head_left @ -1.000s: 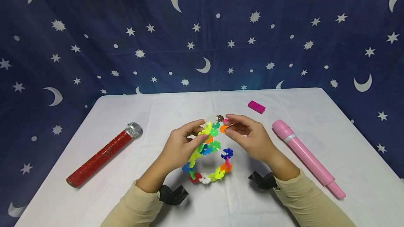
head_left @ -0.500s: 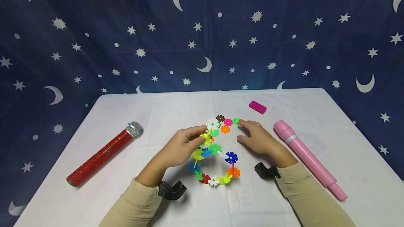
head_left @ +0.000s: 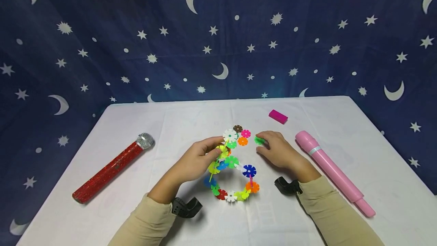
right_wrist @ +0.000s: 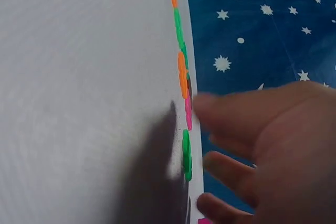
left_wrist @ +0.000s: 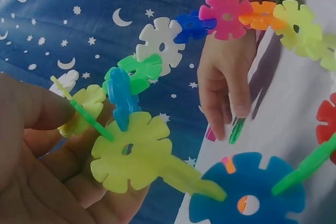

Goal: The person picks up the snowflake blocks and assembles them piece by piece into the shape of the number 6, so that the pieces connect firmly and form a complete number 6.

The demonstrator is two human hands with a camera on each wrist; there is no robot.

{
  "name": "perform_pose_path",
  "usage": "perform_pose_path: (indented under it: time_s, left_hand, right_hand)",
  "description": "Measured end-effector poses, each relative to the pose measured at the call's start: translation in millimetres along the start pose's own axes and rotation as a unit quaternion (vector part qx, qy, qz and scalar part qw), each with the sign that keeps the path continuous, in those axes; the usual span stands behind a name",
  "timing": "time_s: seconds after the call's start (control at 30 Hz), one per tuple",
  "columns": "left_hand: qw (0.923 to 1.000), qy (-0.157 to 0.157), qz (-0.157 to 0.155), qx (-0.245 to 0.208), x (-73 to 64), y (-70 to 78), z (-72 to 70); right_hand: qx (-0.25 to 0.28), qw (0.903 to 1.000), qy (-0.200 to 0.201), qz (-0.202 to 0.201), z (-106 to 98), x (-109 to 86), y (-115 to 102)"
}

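Note:
A ring-shaped chain of interlocking plastic snowflake discs (head_left: 252,187) in many colours sits in the middle, tilted up toward my left hand (head_left: 201,158). That hand pinches a yellow disc (left_wrist: 88,104) at one end of the chain between thumb and fingers; a white disc (head_left: 230,135) joins on just beyond. My right hand (head_left: 280,149) is low over the table, its fingers spread and pointing down. A loose green disc (head_left: 259,140) lies right at its fingertips; the right wrist view shows this green disc (right_wrist: 187,155) flat on the tabletop, beside the fingers.
Loose brown (head_left: 238,128), pink (head_left: 246,134) and orange (head_left: 242,141) discs lie beyond the chain. A red microphone (head_left: 112,168) is at left, a pink wand-shaped object (head_left: 334,172) at right. Farther back lies a small magenta block (head_left: 278,117). A starry cloth (head_left: 218,48) hangs behind the table.
My right hand moved away from the chain to the right, onto the loose green disc, which has since slid nearer to me. The left hand keeps its hold; the chain has shifted slightly right.

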State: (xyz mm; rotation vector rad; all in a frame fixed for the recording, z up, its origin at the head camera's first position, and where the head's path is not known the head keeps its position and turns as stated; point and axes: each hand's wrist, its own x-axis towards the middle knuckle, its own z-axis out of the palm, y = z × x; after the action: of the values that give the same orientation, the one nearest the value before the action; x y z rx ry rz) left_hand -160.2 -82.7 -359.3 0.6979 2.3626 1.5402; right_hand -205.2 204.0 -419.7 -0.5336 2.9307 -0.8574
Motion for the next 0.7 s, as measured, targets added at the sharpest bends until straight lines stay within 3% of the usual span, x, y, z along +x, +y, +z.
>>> perform_pose_path:
  time_s: [0.13,0.37,0.57,0.7]
  left_hand:
    - [1.0,0.005,0.0,-0.005,0.0,-0.2,0.8]
    - [0.9997,0.017,0.003,-0.019,-0.4,3.4,8.8]
    - [0.9978,0.065,0.013,0.0,-1.8,7.3,15.2]
    - [0.9959,0.083,0.033,0.013,-2.9,7.8,14.4]
  right_hand:
    - [-0.016,0.9997,-0.017,-0.002,-1.3,-0.4,-2.5]
    - [-0.02,0.9986,-0.027,0.04,-5.2,0.6,-4.1]
    - [-0.024,0.9953,-0.033,0.088,-9.6,0.3,-2.9]
    - [0.012,0.9958,-0.027,0.087,-11.1,-0.1,-3.2]
